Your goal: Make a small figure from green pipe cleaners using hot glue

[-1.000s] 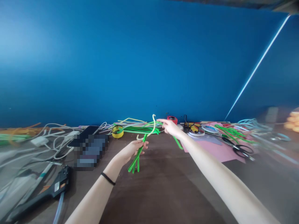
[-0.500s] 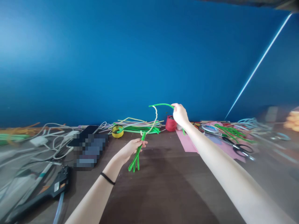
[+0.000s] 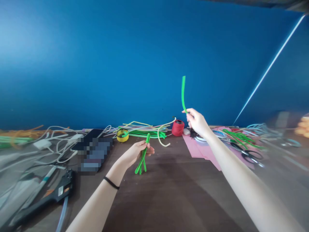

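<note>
My left hand [image 3: 136, 153] is closed round a small bundle of green pipe cleaners [image 3: 143, 158] that hangs down towards the dark wooden table [image 3: 169, 196]. My right hand [image 3: 197, 121] is raised over the back of the table and pinches a single green pipe cleaner [image 3: 183, 93] that stands almost upright above it. A cream pipe cleaner [image 3: 162, 133] curls loose on the table between the two hands. Behind it lies a pile of green and cream pipe cleaners [image 3: 142, 130].
A red thread spool [image 3: 178, 128] and a yellow tape roll [image 3: 122, 135] stand at the back. Pink paper [image 3: 200, 148], scissors [image 3: 249, 156] and more pipe cleaners lie right. A phone [image 3: 88, 141], white cables [image 3: 53, 143] and a black glue gun [image 3: 51, 196] lie left.
My right hand took a green pipe cleaner from the pile and lifted it until it stands upright. The cream pipe cleaner left my left hand's bundle and now lies on the table.
</note>
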The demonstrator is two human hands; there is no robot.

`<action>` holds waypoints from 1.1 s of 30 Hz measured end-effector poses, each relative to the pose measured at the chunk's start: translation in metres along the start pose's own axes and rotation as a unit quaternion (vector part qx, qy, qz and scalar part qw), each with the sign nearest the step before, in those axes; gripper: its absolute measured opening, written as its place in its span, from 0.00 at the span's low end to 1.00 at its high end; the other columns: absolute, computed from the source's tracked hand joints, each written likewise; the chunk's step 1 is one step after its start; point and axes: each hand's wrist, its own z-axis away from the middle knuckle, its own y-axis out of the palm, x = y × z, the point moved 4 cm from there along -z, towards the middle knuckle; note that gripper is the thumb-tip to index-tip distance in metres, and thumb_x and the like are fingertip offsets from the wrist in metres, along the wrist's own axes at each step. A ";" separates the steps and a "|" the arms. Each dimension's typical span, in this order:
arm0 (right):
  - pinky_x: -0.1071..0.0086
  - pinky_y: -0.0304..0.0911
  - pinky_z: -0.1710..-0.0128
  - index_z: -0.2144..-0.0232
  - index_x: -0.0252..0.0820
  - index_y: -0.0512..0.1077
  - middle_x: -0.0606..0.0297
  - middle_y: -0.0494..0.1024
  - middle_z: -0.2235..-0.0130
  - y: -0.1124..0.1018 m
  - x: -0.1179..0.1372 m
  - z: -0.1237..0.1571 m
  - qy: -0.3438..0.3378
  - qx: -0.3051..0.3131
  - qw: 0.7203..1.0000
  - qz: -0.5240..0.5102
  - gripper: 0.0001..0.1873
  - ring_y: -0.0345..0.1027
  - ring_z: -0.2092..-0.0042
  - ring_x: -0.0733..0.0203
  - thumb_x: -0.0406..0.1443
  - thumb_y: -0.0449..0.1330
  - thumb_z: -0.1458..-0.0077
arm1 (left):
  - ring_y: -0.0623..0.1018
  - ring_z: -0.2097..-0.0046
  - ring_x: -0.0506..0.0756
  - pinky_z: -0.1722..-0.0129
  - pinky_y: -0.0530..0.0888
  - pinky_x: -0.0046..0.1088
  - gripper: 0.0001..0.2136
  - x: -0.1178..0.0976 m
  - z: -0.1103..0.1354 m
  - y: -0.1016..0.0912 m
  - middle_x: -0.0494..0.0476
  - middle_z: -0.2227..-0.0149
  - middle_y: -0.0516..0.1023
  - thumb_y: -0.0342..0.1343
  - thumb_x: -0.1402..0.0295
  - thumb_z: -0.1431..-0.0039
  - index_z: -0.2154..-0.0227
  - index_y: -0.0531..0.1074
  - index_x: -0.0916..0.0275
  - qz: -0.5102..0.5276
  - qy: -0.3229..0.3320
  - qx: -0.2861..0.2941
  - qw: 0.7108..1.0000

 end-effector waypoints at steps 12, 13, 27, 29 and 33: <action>0.74 0.56 0.77 0.58 0.32 0.69 0.69 0.66 0.77 0.053 -0.002 0.052 0.041 0.314 0.943 -0.104 0.15 0.58 0.81 0.70 0.33 0.50 0.47 | 0.76 0.58 0.55 0.54 0.70 0.31 0.06 -0.036 0.008 0.001 0.57 0.51 0.72 0.56 0.71 0.49 0.78 0.70 0.66 0.125 0.147 -0.036 0.981; 0.74 0.56 0.77 0.59 0.33 0.70 0.69 0.67 0.78 0.053 -0.003 0.052 0.043 0.315 0.944 -0.093 0.15 0.58 0.80 0.70 0.33 0.50 0.47 | 0.76 0.57 0.55 0.52 0.69 0.31 0.06 -0.037 0.009 0.002 0.57 0.51 0.73 0.56 0.72 0.49 0.78 0.70 0.66 0.128 0.154 -0.037 0.979; 0.69 0.64 0.59 0.54 0.42 0.69 0.62 0.75 0.55 0.077 0.075 0.063 -0.101 0.295 0.916 -0.254 0.15 0.70 0.56 0.61 0.34 0.54 0.45 | 0.73 0.52 0.60 0.51 0.66 0.32 0.08 -0.041 0.013 0.041 0.60 0.63 0.78 0.59 0.66 0.51 0.79 0.71 0.65 0.077 0.157 -0.015 0.985; 0.66 0.61 0.52 0.58 0.43 0.72 0.62 0.76 0.56 0.073 0.079 0.064 -0.123 0.244 0.933 -0.236 0.13 0.68 0.52 0.59 0.33 0.54 0.45 | 0.73 0.53 0.59 0.51 0.66 0.30 0.07 -0.048 0.017 0.045 0.59 0.61 0.77 0.59 0.67 0.51 0.79 0.71 0.66 0.065 0.167 -0.015 0.984; 0.65 0.61 0.54 0.63 0.42 0.75 0.61 0.77 0.59 0.055 0.077 0.063 -0.112 0.165 0.966 -0.162 0.12 0.69 0.55 0.56 0.36 0.53 0.44 | 0.74 0.58 0.54 0.56 0.68 0.27 0.07 -0.056 0.021 0.044 0.56 0.62 0.75 0.57 0.69 0.49 0.79 0.71 0.66 0.043 0.183 -0.054 0.981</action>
